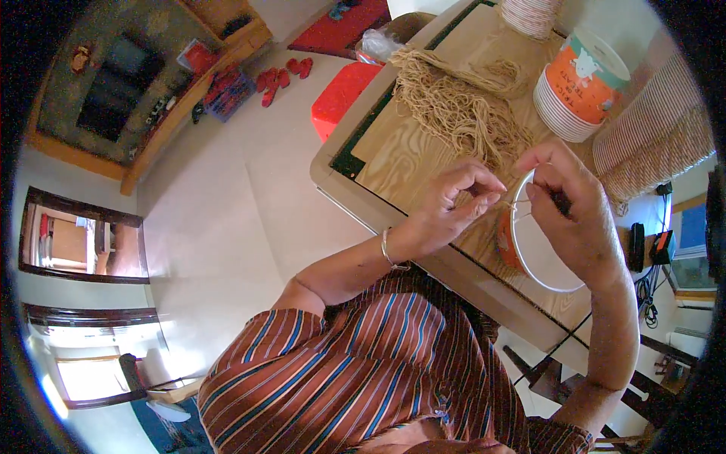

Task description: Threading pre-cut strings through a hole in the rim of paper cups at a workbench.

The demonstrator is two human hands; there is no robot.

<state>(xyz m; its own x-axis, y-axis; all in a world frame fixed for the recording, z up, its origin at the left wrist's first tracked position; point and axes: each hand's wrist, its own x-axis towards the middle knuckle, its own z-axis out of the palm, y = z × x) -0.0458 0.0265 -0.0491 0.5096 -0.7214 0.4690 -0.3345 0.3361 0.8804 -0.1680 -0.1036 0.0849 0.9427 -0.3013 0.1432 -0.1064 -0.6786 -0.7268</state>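
An orange paper bucket [508, 240] with a white rim stands on the table beneath my hands, its mouth facing me. My left hand [457, 203] is at the rim's left side, with thumb and fingertips pinched together. Across the rim, my right hand [567, 200] is closed in a pinch and covers part of the opening. A short, thin tan string [516, 203] runs at the rim between my fingertips; its ends are hidden. Just beyond my hands lies a loose heap of tan strings [461, 110].
A stack of orange and green paper buckets [581, 87] stands at the far right, beside striped, cord-textured stacks [654, 125]. Another striped stack [531, 13] is at the back. A red stool [344, 94] touches the table's left side. Black cables [648, 295] hang at right.
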